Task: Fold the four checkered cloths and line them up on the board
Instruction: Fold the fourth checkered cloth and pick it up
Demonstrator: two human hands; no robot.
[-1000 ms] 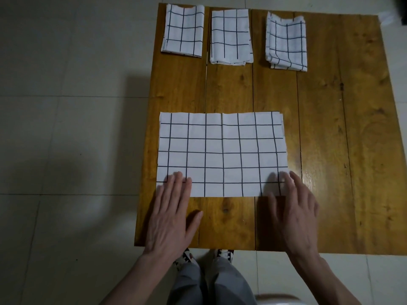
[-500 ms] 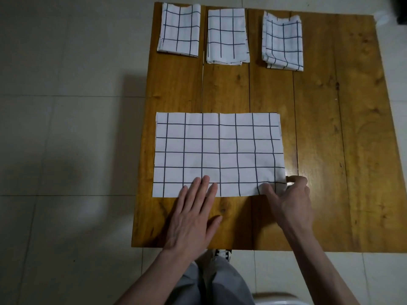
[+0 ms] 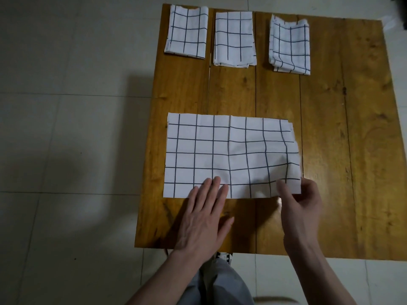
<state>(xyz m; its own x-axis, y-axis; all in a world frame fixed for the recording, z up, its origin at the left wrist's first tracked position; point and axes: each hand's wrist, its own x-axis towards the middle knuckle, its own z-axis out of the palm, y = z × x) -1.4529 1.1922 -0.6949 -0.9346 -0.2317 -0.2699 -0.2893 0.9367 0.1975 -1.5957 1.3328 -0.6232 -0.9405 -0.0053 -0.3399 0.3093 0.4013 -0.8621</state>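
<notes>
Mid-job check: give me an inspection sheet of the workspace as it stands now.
Surface: wooden board, planks bare on the right side.
Job's things: three folded cloths in a row at the far edge, left, middle, right; fourth cloth half-folded, near right corner lifted.
Clutter: nothing seen.
Grips: left hand flat, fingertips pressing the fourth cloth's near edge; right hand pinching its near right corner.
Cables: nothing seen.
Surroundings: tiled floor.
</notes>
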